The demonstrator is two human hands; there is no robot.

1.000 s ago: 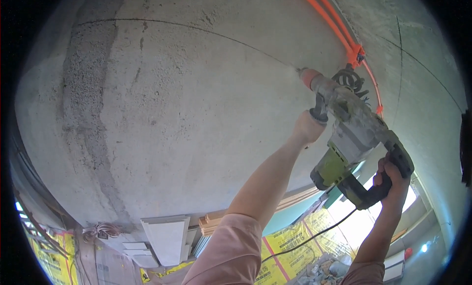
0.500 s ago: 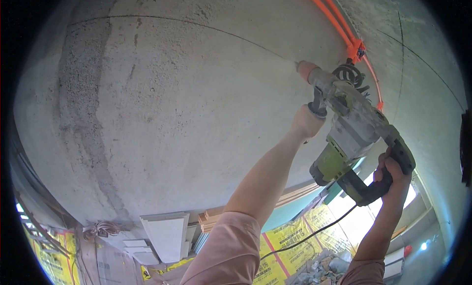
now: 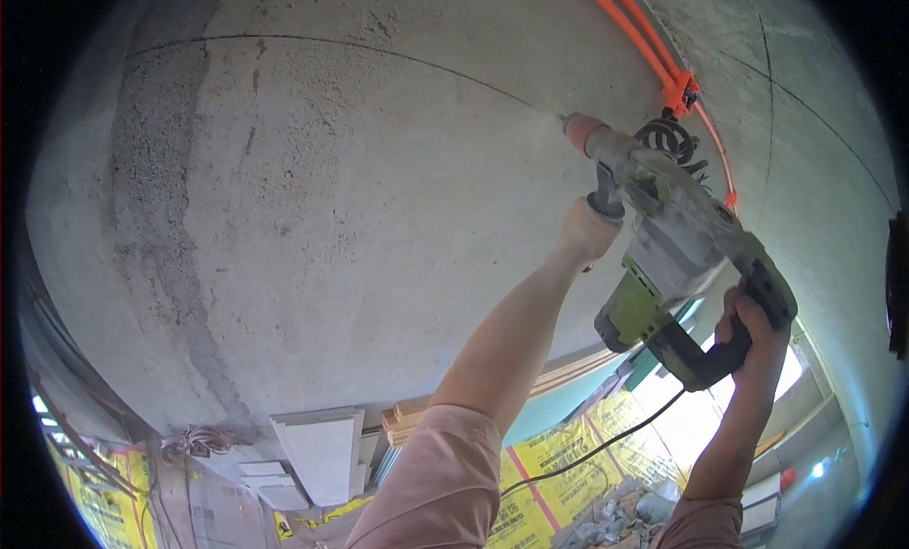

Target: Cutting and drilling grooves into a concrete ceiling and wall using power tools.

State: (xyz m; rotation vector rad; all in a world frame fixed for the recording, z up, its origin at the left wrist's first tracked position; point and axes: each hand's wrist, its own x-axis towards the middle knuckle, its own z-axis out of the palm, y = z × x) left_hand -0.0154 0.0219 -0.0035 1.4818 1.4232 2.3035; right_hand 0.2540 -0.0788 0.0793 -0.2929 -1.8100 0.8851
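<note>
A dusty grey and green rotary hammer drill point(image 3: 668, 222) is raised in both my hands, its red-collared chuck toward the concrete ceiling point(image 3: 379, 208). My left hand point(image 3: 589, 233) is wrapped round the side handle just behind the chuck. Around the rear grip closes my right hand point(image 3: 757, 329). The chuck sits close to the end of a dark drawn line on the concrete, with a faint haze of dust there. Most of the bit is hidden, so its depth cannot be made out. A black cord point(image 3: 597, 452) hangs from the rear handle.
Orange conduits point(image 3: 653, 47) run to an orange box point(image 3: 680, 93), with coiled black cable near the drill. Below lie white boards point(image 3: 320, 454), timber strips point(image 3: 407, 418), a coiled cable point(image 3: 201, 442), yellow sheeting point(image 3: 554, 473) and a rubble heap point(image 3: 625, 516).
The drill and both hands have shifted very slightly left and up in the picture. My grip on both handles is the same.
</note>
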